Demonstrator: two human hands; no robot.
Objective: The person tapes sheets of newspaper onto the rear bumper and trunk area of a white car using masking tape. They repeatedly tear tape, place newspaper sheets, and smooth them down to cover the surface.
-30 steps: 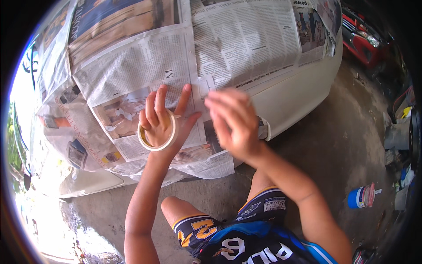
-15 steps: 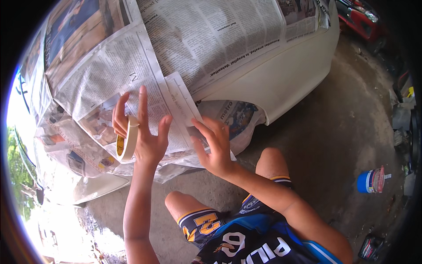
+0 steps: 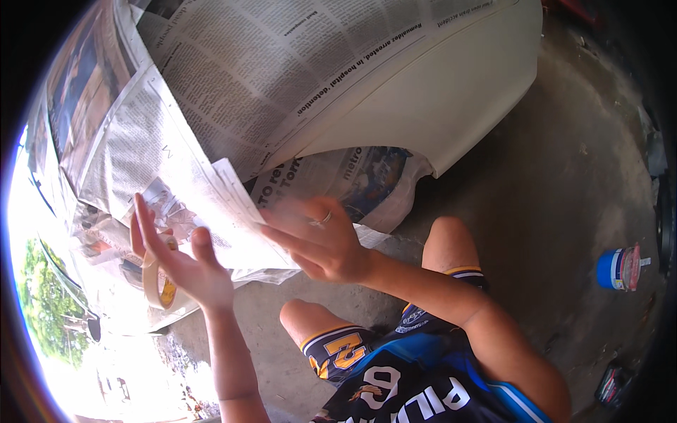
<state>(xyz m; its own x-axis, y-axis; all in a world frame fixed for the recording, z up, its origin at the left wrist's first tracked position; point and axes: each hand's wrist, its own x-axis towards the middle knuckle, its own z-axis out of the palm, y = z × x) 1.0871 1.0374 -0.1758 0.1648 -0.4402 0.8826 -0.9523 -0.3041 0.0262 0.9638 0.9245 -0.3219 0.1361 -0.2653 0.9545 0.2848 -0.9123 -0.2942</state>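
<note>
Newspaper sheets (image 3: pixel 233 77) cover a pale car body panel (image 3: pixel 451 92). One loose sheet (image 3: pixel 201 180) stands away from the layer beneath, its right edge raised. A roll of masking tape (image 3: pixel 152 280) hangs looped on the fingers of my left hand (image 3: pixel 187 268), which is stretched out with the thumb apart, in front of the sheet's lower part. At the sheet's right edge is my right hand (image 3: pixel 328 243), fingers extended toward the paper and partly smeared by motion. More newspaper (image 3: pixel 338 176) shows beneath, in the panel's curved opening.
My bent knees (image 3: pixel 451 243) are close below the panel. On the concrete floor (image 3: pixel 493 190) at the right stands a blue and red tub (image 3: pixel 618 268), with a dark container (image 3: pixel 615 384) nearer. Bright daylight and green foliage (image 3: pixel 46 289) show at the left.
My left hand has moved left and down with the tape roll. The sheet's right edge has lifted, uncovering more newspaper beneath. The view has shifted; my right hand remains near that edge.
</note>
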